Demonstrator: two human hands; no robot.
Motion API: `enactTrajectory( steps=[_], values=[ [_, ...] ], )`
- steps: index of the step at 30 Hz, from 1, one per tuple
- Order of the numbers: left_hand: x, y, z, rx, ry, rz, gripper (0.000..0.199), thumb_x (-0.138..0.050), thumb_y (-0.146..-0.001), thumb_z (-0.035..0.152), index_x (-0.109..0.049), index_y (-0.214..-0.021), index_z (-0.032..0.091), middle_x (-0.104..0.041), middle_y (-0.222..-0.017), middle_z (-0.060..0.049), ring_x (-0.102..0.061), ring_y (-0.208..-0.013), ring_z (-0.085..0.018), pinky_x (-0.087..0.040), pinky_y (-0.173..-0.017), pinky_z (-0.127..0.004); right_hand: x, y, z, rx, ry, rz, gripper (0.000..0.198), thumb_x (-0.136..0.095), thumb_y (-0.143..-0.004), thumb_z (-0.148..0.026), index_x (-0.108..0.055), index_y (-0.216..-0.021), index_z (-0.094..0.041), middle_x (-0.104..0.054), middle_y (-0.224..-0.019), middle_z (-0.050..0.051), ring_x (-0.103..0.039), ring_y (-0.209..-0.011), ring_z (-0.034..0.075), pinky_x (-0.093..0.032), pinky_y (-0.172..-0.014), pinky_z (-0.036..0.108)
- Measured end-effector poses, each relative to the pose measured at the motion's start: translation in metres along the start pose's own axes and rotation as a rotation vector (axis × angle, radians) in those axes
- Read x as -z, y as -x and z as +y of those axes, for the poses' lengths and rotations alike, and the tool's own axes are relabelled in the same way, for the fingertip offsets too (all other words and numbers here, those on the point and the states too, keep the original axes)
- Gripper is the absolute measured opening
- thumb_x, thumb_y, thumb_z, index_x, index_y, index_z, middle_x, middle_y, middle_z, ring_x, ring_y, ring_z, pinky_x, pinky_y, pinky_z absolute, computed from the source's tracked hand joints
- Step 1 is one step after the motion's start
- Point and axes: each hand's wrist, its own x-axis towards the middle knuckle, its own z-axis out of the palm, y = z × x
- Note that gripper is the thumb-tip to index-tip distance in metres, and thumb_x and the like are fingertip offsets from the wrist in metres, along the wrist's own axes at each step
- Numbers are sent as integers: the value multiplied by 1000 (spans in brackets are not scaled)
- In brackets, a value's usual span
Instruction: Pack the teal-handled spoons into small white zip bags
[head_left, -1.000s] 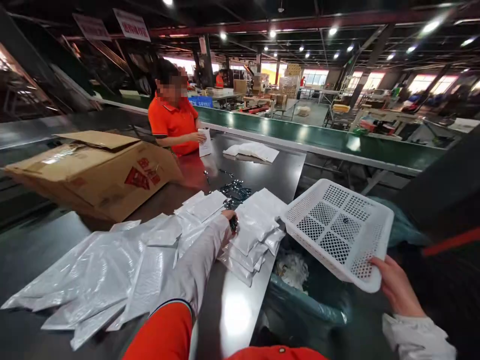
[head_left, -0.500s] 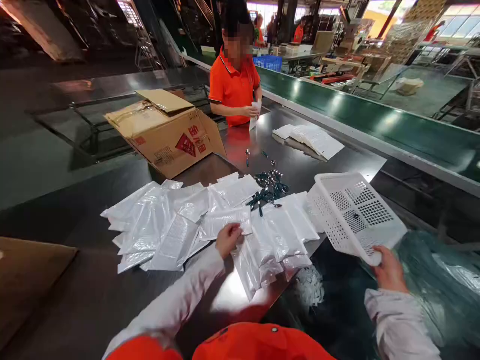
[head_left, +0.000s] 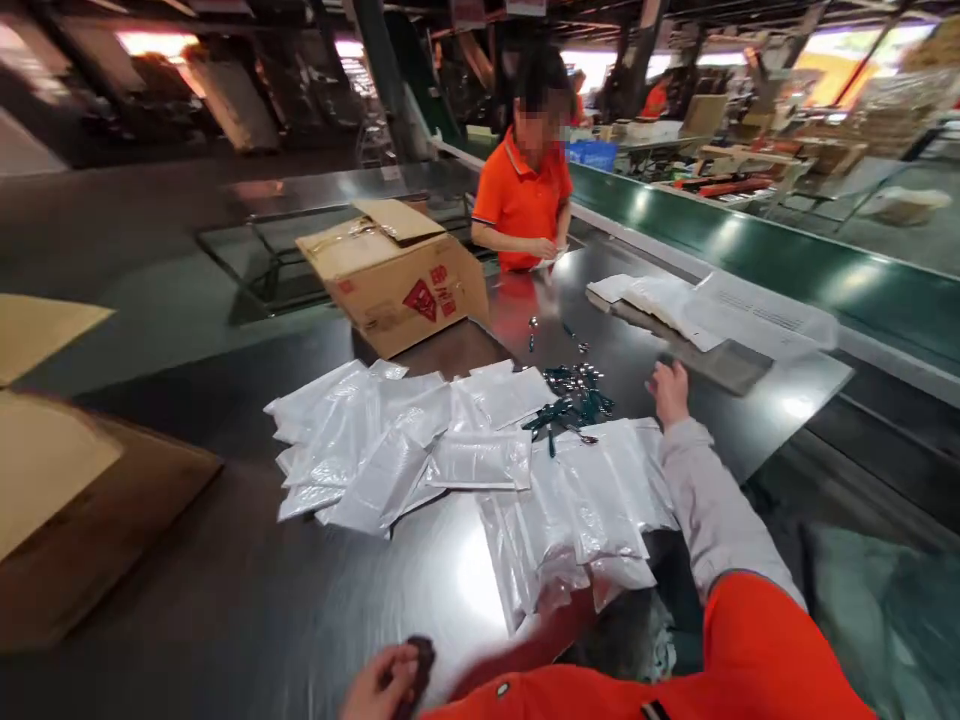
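Note:
My right hand (head_left: 670, 390) reaches over the dark tabletop, just above the row of white padded mailers (head_left: 600, 490). It looks empty, fingers loosely bent; a dark spot shows at the fingertips. Low at the bottom edge, my left hand (head_left: 386, 685) is curled, with a blurred dark shape against its fingers that I cannot make out. More white mailers (head_left: 337, 430) lie in an overlapping heap to the left. A pile of dark-handled spoons (head_left: 581, 395) sits between the mailers and the back. The white perforated basket (head_left: 772, 310), blurred, is at the back right.
A co-worker in an orange shirt (head_left: 521, 195) stands across the table. An open cardboard box (head_left: 405, 285) tilts at the back left, and another box (head_left: 135, 500) is at the left edge. White bags (head_left: 660, 305) lie near the green conveyor (head_left: 720, 230).
The basket has gone from my right hand at the right edge to the back right. My left hand has left the mailers and moved down towards me. The view has shifted left.

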Motion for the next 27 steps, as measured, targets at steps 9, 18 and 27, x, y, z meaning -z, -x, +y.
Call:
enactTrajectory(
  steps=[9,18,27],
  values=[
    [41,120,-54,140,25,119,17,-65,-69,32,-63,-80,19,-58,-67,0,-62,-75,-19,-49,-76,-30,-32,242,33,229,-42,-450,50,-85,-66,-61,-66,-109,-44,-73,-99,12,-74,-103,37,-56,-99,63],
    [96,261,-248,234,-132,92,18,-66,-79,17,-74,-95,17,-74,-110,-16,-68,-114,-34,-49,-96,-38,-109,602,81,138,204,-1440,53,-79,-70,-63,-69,-101,-22,-74,-82,9,-74,-81,28,-63,-77,44],
    [140,342,-318,333,-107,244,47,-53,-93,26,-63,-137,13,-65,-136,-18,-63,-126,-27,-45,-108,-35,-392,722,-48,1315,546,-1386,46,-57,-80,-4,-68,-124,-14,-64,-140,20,-58,-129,30,-44,-112,47]
  ],
)
